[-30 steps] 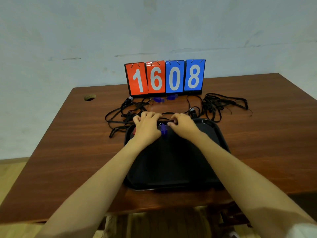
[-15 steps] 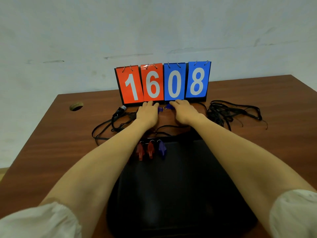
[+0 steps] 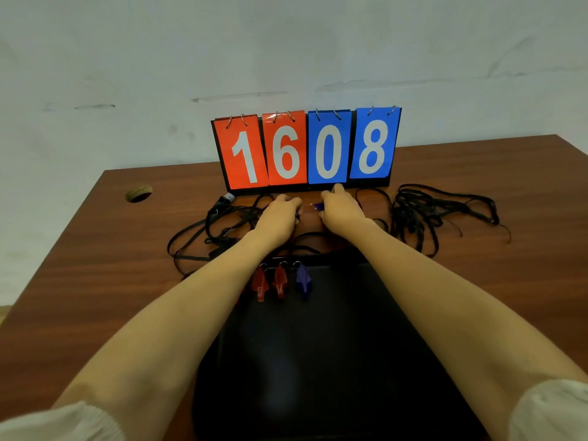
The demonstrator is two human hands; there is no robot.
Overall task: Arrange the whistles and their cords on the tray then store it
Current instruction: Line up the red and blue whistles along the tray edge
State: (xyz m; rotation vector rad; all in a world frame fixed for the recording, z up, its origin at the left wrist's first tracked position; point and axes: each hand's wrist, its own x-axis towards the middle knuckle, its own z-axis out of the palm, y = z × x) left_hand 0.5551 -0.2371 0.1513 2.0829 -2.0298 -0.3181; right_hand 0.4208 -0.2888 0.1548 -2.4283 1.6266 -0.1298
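Head view: right hand (image 3: 340, 209) pinches far blue whistle (image 3: 318, 206); left hand (image 3: 280, 215) covers another, grip unclear. Light hard plastic, probably slick: grab body; cords (image 3: 413, 214) limp, snaggy.

Head-worn wide-angle view, looking forward and down, close over the tray (image 3: 318, 361), wall (image 3: 286, 43) beyond the table (image 3: 95, 265)
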